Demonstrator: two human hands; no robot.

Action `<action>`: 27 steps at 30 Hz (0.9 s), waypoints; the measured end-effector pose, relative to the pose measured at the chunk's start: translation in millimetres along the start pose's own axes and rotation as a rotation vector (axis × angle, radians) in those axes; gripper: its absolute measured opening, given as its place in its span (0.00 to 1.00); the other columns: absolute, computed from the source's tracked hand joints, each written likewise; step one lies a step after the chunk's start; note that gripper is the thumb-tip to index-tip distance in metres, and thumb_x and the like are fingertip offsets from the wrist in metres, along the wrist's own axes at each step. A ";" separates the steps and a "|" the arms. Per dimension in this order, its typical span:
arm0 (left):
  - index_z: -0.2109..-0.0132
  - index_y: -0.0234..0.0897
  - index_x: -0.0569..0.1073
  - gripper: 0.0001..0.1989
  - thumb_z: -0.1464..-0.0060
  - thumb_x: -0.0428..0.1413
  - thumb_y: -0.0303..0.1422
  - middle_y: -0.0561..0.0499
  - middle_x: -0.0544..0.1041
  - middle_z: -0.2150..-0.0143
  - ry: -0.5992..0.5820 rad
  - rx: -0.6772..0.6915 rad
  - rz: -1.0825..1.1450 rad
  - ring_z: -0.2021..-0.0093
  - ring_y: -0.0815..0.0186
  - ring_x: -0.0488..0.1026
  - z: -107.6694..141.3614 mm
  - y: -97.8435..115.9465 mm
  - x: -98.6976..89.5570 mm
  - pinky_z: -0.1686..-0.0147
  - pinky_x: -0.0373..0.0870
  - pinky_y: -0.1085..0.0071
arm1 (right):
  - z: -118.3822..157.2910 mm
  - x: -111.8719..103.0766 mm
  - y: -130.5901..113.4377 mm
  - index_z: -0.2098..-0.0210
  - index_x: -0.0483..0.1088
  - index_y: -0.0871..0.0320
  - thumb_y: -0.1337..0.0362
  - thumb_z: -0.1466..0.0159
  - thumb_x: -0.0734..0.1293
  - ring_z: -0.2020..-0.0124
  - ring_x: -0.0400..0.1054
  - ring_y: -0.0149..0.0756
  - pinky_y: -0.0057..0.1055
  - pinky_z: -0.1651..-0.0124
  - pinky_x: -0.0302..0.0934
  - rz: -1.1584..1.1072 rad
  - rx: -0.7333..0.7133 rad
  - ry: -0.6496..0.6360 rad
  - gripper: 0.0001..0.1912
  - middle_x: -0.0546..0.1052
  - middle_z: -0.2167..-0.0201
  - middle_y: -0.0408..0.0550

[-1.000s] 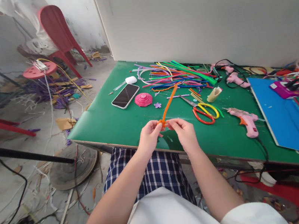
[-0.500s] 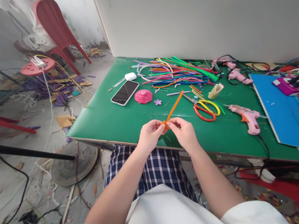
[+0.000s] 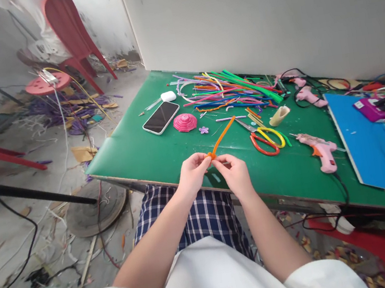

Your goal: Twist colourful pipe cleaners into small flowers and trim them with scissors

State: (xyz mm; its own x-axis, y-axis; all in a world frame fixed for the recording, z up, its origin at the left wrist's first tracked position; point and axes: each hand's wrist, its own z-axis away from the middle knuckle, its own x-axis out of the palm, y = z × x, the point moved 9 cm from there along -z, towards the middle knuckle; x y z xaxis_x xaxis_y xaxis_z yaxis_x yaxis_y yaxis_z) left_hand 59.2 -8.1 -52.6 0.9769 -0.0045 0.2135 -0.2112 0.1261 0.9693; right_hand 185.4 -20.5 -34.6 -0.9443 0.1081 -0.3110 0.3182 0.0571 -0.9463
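Note:
An orange pipe cleaner (image 3: 225,135) is pinched between my two hands above the near edge of the green table. One end is bent into a small bunch at my fingertips, and the straight length points up and to the right. My left hand (image 3: 193,172) grips the bunched end between thumb and forefinger. On its other side, my right hand (image 3: 232,172) also pinches it with thumb and forefinger. Beyond my hands lie a pink ribbed disc (image 3: 185,122) and a small purple flower (image 3: 204,130). Scissors with red and yellow handles (image 3: 264,142) rest to the right.
A phone (image 3: 161,118) and a white case (image 3: 168,96) lie at the left of the green table (image 3: 134,148). Colourful pipe cleaners (image 3: 231,90) are heaped at the back. A pink glue gun (image 3: 319,149) and a blue board (image 3: 369,150) are on the right.
Both hands keep their pinch on the orange pipe cleaner. The bunched end has risen slightly and shows a little more above the fingertips; my right fingers have shifted slightly.

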 end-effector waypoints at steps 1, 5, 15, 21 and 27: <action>0.72 0.34 0.72 0.09 0.56 0.59 0.37 0.54 0.73 0.74 0.006 -0.001 0.007 0.74 0.73 0.67 0.0 -0.7 0.0 0.74 0.61 0.76 | 0.5 -0.2 -3.4 0.72 0.71 0.57 0.57 0.44 0.64 0.70 0.70 0.36 0.34 0.63 0.64 0.035 -0.038 0.010 0.10 0.76 0.72 0.47; 0.71 0.34 0.72 0.08 0.56 0.59 0.36 0.53 0.74 0.73 0.030 -0.004 0.028 0.73 0.73 0.67 -0.1 -4.1 -1.2 0.73 0.61 0.76 | 3.7 -2.1 -14.9 0.73 0.71 0.55 0.58 0.42 0.63 0.67 0.68 0.37 0.35 0.60 0.62 0.175 -0.190 0.070 0.09 0.75 0.72 0.47; 0.71 0.34 0.75 0.10 0.57 0.61 0.37 0.50 0.77 0.73 -0.058 -0.037 -0.051 0.71 0.69 0.71 -1.5 -6.0 -2.6 0.74 0.63 0.76 | -4.4 -5.4 19.4 0.71 0.74 0.58 0.56 0.47 0.68 0.69 0.71 0.36 0.33 0.62 0.64 -0.218 0.089 0.044 0.12 0.78 0.72 0.46; 0.59 0.34 0.76 0.17 0.55 0.60 0.39 0.46 0.78 0.66 -0.057 -0.073 0.066 0.65 0.65 0.75 1.0 -6.9 -4.8 0.68 0.69 0.73 | -8.6 -5.0 28.5 0.71 0.74 0.59 0.55 0.49 0.69 0.71 0.71 0.35 0.33 0.65 0.66 -0.333 0.155 0.094 0.13 0.78 0.72 0.47; 0.59 0.33 0.74 0.18 0.59 0.63 0.34 0.51 0.77 0.70 -0.043 0.008 0.079 0.70 0.70 0.74 2.7 -1.7 -2.6 0.66 0.72 0.72 | -8.0 0.0 26.9 0.71 0.74 0.59 0.55 0.50 0.69 0.72 0.70 0.34 0.32 0.65 0.66 -0.365 0.159 0.075 0.14 0.78 0.72 0.46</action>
State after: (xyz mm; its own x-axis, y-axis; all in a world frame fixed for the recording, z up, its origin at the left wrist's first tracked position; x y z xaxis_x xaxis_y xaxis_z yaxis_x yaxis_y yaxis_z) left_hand 57.0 -11.0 -54.4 0.9550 -0.0374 0.2943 -0.2881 0.1200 0.9501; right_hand 194.6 -11.0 -59.4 -0.9821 0.1814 0.0501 -0.0598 -0.0483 -0.9970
